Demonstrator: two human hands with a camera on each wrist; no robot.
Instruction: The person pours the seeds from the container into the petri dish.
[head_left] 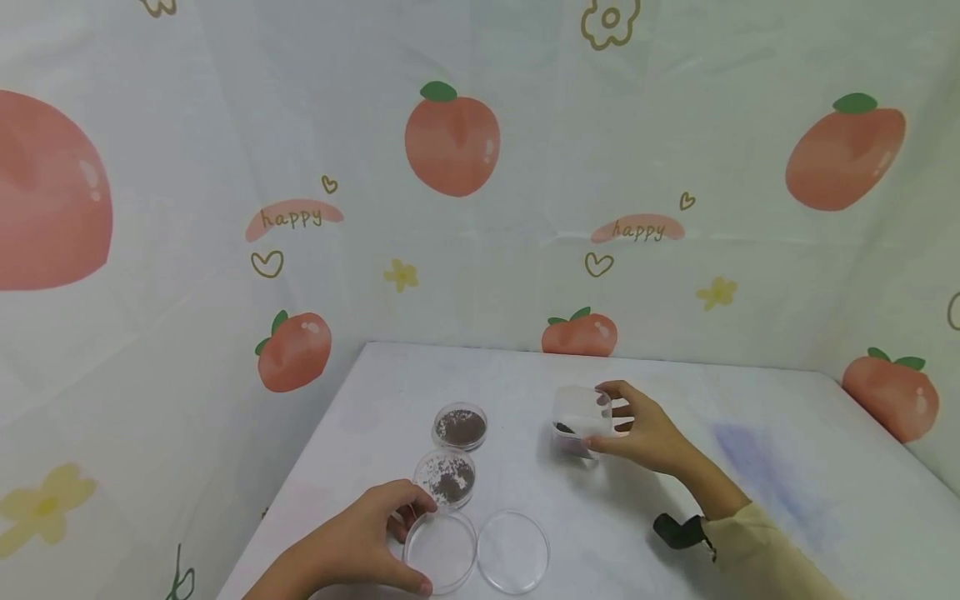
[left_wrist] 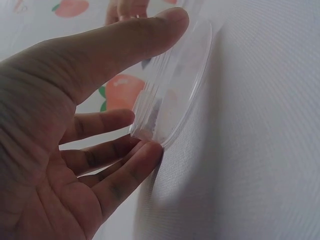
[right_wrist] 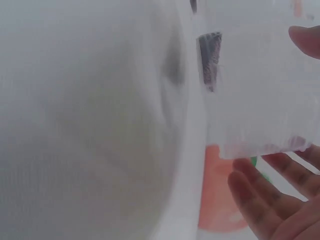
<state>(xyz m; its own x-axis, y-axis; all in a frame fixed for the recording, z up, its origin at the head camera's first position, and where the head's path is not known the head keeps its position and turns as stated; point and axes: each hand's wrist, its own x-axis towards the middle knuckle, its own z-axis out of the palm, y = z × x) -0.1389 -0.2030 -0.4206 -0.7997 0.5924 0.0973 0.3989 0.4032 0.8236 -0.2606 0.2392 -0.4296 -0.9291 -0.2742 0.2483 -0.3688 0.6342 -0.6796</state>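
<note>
In the head view my left hand [head_left: 358,533] grips the rim of a clear petri dish [head_left: 441,552] near the table's front. The left wrist view has the thumb on one side of the dish [left_wrist: 187,85] and fingertips on the other. Right of it lies another clear round dish or lid [head_left: 513,552]. My right hand [head_left: 648,435] holds a clear plastic container [head_left: 581,407] between thumb and fingers, further back. A little dark granular material [right_wrist: 210,57] sits inside that container. Two petri dishes, the far one [head_left: 460,426] and the nearer one [head_left: 447,478], contain dark grains.
A black object [head_left: 678,531] hangs beside the right sleeve [head_left: 765,546], perhaps attached at the wrist. The white table [head_left: 630,371] meets a fabric backdrop [head_left: 517,250] with printed fruit behind it and on both sides.
</note>
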